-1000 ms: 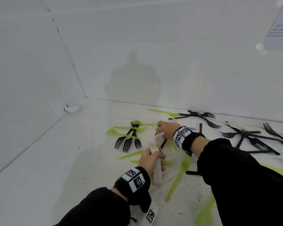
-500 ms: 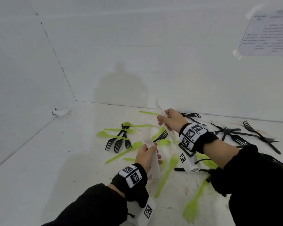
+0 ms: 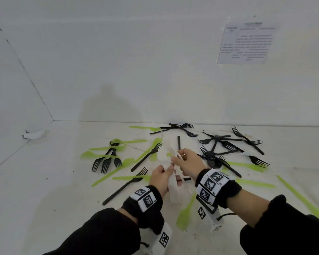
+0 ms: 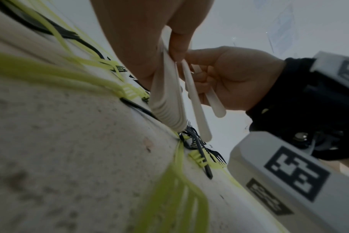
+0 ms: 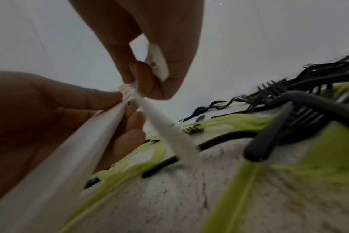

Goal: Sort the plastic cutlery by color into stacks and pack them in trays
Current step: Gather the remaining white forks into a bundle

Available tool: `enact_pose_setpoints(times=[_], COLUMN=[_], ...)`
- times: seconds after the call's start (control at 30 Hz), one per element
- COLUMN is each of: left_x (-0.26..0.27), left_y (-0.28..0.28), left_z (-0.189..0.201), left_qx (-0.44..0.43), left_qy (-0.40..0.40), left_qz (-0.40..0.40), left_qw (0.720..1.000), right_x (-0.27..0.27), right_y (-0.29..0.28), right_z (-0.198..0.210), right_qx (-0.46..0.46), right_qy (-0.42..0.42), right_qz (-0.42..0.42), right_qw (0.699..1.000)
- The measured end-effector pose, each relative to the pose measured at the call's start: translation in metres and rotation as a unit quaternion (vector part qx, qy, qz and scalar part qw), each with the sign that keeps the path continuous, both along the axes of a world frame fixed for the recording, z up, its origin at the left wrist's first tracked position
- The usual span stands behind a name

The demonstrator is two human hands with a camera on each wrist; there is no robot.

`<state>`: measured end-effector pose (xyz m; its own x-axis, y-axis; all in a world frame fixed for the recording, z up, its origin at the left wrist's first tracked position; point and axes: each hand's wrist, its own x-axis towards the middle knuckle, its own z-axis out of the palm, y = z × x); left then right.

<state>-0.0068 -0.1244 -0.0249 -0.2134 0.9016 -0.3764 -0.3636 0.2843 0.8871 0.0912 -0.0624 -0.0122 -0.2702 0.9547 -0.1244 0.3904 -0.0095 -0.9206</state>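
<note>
Above the near-centre table [image 3: 44, 181], our left hand [image 3: 159, 178] grips the white fork stack [image 3: 173, 192]; our right hand [image 3: 189, 161] pinches white forks [image 4: 195, 100] just beside it.

Both hands raised, meeting at mid-frame, forearms in black sleeves.
Left hand [image 3: 161, 178] grips the nested stack of white plastic forks [image 3: 173, 188], fingers curled round the handles. Right hand [image 3: 189, 162], just beside and above the stack, pinches two loose white plastic forks [image 4: 197, 100] between thumb and fingertips; both wrists carry black bands.
</note>
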Motion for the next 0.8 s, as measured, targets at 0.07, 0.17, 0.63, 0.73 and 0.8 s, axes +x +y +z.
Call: enact_pose_setpoints(times=[0.07, 0.17, 0.63, 0.73, 0.8], left_x=[0.009, 0.018, 0.054, 0.06, 0.061], left_y=[-0.001, 0.001, -0.007, -0.007, -0.005], left_z=[0.003, 0.005, 0.008, 0.007, 0.005], left_qx=[0.002, 0.002, 0.04, 0.04, 0.028], left_qy=[-0.005, -0.016, 0.048, 0.089, 0.081], left_qz=[0.004, 0.011, -0.027, -0.015, -0.004], left_qw=[1.0, 1.0, 0.998, 0.995, 0.996], right_x=[0.01, 0.025, 0.041, 0.045, 0.048], right_y=[0.0, 0.004, -0.014, -0.019, -0.022], right_z=[0.002, 0.008, -0.002, 0.005, 0.01], right_qx=[0.029, 0.017, -0.012, -0.044, -0.076], right_qy=[-0.027, 0.013, 0.042, 0.046, 0.056], right_qz=[-0.039, -0.098, -0.079, -0.045, -0.027], right_qw=[0.998, 0.995, 0.996, 0.997, 0.995])
